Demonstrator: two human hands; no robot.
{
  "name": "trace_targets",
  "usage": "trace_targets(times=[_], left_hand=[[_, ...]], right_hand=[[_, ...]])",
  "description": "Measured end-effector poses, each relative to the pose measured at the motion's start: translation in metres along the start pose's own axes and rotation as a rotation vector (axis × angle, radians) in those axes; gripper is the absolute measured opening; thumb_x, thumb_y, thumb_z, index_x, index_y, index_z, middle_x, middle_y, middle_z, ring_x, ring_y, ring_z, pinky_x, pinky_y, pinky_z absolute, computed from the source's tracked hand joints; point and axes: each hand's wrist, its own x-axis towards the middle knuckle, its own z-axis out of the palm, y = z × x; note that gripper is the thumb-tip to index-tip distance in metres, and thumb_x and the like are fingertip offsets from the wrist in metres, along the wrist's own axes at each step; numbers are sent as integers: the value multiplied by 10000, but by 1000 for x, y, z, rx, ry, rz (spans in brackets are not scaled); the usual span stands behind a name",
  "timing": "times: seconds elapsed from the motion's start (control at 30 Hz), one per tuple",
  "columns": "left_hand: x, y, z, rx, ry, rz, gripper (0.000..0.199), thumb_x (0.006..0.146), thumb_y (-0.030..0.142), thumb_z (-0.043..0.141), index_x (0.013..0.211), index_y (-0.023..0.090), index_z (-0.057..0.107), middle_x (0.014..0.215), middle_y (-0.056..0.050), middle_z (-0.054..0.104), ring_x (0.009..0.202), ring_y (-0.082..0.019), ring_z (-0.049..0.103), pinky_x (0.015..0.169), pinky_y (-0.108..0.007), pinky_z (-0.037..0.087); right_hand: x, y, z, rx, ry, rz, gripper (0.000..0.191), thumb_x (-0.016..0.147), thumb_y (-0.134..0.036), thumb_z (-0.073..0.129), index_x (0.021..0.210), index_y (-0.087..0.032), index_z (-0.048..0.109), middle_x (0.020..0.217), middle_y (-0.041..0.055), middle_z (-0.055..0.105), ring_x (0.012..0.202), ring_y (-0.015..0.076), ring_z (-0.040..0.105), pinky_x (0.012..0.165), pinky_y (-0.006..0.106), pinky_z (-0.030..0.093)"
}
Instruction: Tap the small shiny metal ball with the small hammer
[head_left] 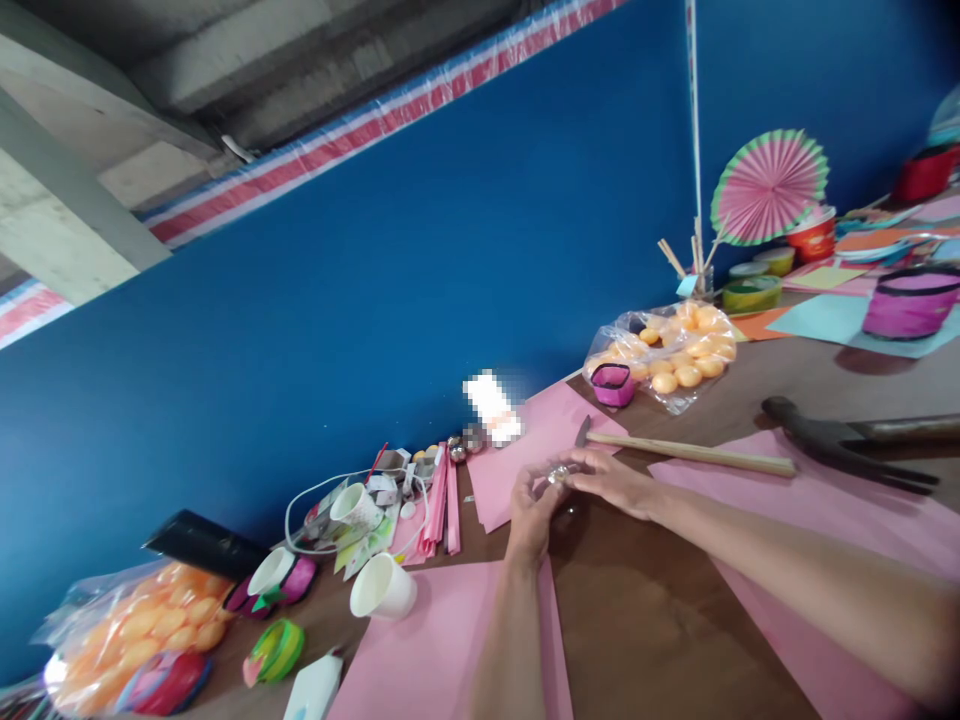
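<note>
Over the brown table, my left hand [534,510] and my right hand [611,482] meet. Between their fingertips is a small shiny silver piece [557,474], too small and blurred to name more closely. My left thumb and fingers curl around it from the left. From the right, my right fingers pinch in at its side, partly covering it. A hammer [690,452] with a wooden handle lies just beyond my right hand, its head resting on pink paper [525,440]. Under my left forearm is another pink sheet [435,650].
A claw hammer [840,440] lies at the right. White paper cups [384,588] stand at the left. Bags of orange balls [686,350] sit at the back and far left. Shiny metal balls [457,450] rest by the blue wall [375,300]. A pink paper fan [770,187] stands behind.
</note>
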Motion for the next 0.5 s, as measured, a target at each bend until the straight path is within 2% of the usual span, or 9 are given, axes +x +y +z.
trace_targets(times=[0.17,0.27,0.37,0.5], left_hand=[[0,-2,1,20,22,-39,326,657,242,675,924,189,496,868,-48,657,818,-165,622,783,-334,469],[1,-3,2,19,58,-2,310,643,246,686,899,178,525,857,-37,646,813,-152,614,789,-319,465],[3,-2,2,-61,75,32,283,664,262,668,902,171,546,902,-39,633,837,-146,606,803,-309,456],[4,1,2,-133,91,11,265,680,282,650,897,160,559,913,-48,634,834,-154,609,791,-305,455]], right_hand=[[0,-3,1,15,-7,13,392,714,-218,557,1102,-163,548,988,57,638,940,196,570,856,359,435],[2,-1,1,-10,52,-11,372,715,-247,572,1080,-176,552,1030,62,622,963,200,562,866,364,434],[4,3,0,-114,95,-110,352,747,-293,561,1081,-186,540,1068,70,602,977,198,555,849,350,452],[4,4,0,-440,172,-331,316,790,-300,516,1085,-194,546,1047,86,603,884,195,579,768,340,485]])
